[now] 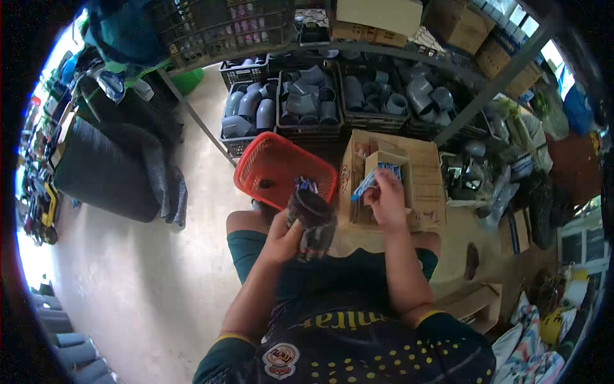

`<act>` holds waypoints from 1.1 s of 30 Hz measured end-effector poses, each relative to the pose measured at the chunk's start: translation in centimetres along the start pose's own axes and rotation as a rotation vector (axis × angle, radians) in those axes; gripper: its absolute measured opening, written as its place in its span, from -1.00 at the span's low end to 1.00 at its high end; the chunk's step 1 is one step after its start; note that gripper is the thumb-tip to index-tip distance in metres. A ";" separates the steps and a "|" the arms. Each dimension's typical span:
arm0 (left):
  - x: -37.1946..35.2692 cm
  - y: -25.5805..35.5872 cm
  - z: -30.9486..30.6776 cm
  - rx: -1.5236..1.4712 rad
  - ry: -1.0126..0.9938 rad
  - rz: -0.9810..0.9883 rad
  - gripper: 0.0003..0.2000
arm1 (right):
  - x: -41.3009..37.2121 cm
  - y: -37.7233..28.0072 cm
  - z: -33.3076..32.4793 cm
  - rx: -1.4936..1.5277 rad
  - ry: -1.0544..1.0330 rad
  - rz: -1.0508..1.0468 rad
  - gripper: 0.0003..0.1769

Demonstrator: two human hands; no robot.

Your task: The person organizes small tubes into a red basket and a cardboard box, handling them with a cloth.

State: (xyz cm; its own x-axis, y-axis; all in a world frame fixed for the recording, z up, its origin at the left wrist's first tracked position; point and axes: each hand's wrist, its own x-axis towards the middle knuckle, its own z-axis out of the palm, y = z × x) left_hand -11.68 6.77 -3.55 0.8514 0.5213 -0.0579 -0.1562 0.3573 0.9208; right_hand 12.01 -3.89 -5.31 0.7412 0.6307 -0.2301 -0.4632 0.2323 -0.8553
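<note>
My left hand is closed around a dark round-mouthed container, with its opening tilted up and a mottled, darker lower part hanging below my fingers. In my right hand is a slim blue-and-white packet, pinched between thumb and fingers. That hand is over a small open carton, which stands inside a larger cardboard box. More blue packets show in the carton behind my fingers. A red plastic basket stands just beyond my left hand, with small blue-and-white pieces inside.
Black crates of grey pipe fittings line the lower shelf ahead. A metal shelf post slants down behind the basket. Dark rolled matting lies at the left, and a wooden box sits at the lower right.
</note>
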 end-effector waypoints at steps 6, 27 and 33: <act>-0.3 -1.6 -1.3 -0.083 0.008 0.232 -0.53 | 3.7 6.8 0.1 -0.157 -0.070 0.138 -0.86; 2.9 -6.1 -3.7 -0.151 0.372 0.204 -0.46 | 18.2 11.0 -21.4 -1.646 0.251 0.471 -0.37; 4.7 -5.9 -2.2 -0.567 0.299 0.096 -0.44 | 19.2 12.6 -21.8 -1.689 0.076 0.596 -0.38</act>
State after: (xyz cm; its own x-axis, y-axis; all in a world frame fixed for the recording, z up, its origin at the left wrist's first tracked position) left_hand -7.92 8.84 -10.09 0.6574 0.7351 -0.1658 -0.5341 0.6097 0.5857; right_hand 31.01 -5.01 -30.59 0.7180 0.2947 -0.6306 0.2624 -0.9537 -0.1470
